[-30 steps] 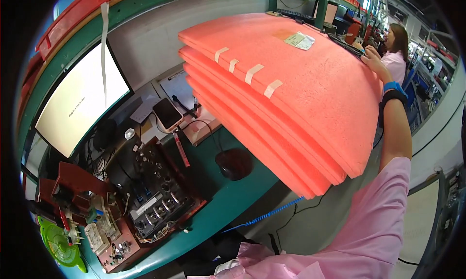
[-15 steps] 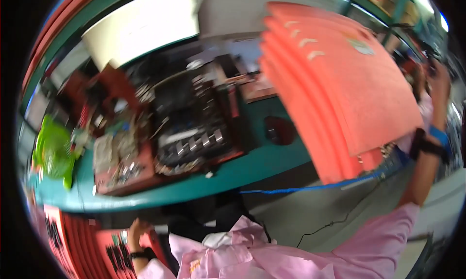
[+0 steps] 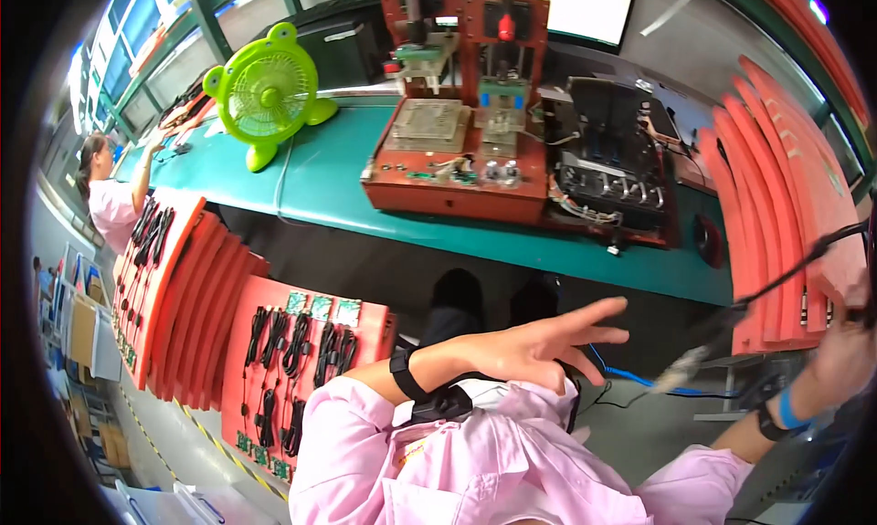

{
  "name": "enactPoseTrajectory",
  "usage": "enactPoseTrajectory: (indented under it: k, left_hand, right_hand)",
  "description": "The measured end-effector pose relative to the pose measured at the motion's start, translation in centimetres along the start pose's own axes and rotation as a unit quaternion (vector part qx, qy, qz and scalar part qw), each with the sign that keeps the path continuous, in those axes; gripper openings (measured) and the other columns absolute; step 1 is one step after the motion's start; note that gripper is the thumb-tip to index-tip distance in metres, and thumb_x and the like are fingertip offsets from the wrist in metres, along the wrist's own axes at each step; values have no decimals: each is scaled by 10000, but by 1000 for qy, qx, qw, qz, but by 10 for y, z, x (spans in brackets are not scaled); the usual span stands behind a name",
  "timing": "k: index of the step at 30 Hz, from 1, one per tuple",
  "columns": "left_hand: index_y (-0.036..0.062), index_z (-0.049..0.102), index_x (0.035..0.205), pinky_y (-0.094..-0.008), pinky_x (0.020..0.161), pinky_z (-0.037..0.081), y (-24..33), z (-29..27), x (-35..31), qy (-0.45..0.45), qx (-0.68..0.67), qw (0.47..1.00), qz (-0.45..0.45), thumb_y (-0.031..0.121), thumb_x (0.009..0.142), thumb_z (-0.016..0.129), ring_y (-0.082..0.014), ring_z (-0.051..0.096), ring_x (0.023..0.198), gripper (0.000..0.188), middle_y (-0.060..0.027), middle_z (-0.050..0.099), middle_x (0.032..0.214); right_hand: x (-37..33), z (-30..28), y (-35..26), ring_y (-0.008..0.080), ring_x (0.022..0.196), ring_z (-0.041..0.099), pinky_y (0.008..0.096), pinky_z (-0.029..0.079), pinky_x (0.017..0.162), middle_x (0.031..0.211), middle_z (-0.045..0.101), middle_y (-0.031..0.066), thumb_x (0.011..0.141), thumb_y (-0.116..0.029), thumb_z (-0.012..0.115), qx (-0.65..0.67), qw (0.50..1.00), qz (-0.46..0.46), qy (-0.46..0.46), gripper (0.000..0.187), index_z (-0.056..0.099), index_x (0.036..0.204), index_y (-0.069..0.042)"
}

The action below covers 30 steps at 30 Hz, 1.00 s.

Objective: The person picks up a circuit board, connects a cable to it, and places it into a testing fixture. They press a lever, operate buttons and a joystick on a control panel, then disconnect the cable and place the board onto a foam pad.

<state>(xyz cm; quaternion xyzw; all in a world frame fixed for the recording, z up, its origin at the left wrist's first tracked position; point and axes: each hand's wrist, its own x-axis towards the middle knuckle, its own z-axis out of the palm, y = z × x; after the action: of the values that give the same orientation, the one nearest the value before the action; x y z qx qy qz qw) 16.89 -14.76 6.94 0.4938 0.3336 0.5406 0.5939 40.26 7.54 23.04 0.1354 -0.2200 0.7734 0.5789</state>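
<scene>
A black cable (image 3: 786, 275) hangs slantwise before the pink stack (image 3: 763, 205), between the two hands.
The left hand (image 3: 530, 347) is left of the stack, with its fingers spread and nothing seen in them; they point toward the cable. The long axis of the cable goes from the stack's front down to the left, so its blurred white end (image 3: 681, 370), beyond the stack's lower left corner, is nearer to this hand. The right hand (image 3: 839, 356), at the stack's lower right, is nearer to the upper part; if it grips, I cannot tell.

Electronics workshop: green workbench (image 3: 347, 183), red fixture (image 3: 457, 197), black cable bundles (image 3: 297, 344), small circuit boards (image 3: 321, 308).
</scene>
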Motion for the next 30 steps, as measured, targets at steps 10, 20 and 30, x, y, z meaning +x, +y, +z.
enactPoseTrajectory:
  k: [10,20,30]
  left_hand:
    - [-2,582,892,-339,802,388,-16,-62,-70,-32,175,983,39,308,745,642,-270,503,944,348,-133,541,984]
    - [89,498,641,-502,886,310,111,-72,-53,283,798,530,40,114,406,688,-263,532,876,303,-43,520,794]
    - [117,594,888,-531,952,257,155,-120,-12,169,848,487,-125,206,537,683,-298,484,1048,373,-124,467,1173]
  right_hand:
    - [-62,-65,140,273,911,538,383,474,729,938,522,133,769,-188,462,-89,943,286,-143,430,428,1158,-8]
    - [-48,-192,225,185,974,525,289,414,852,1074,533,110,762,-223,623,-320,417,684,-506,491,447,1161,3]
    - [-91,-105,319,124,596,478,279,376,565,623,520,29,878,-412,433,-98,693,586,-409,427,535,760,-15]
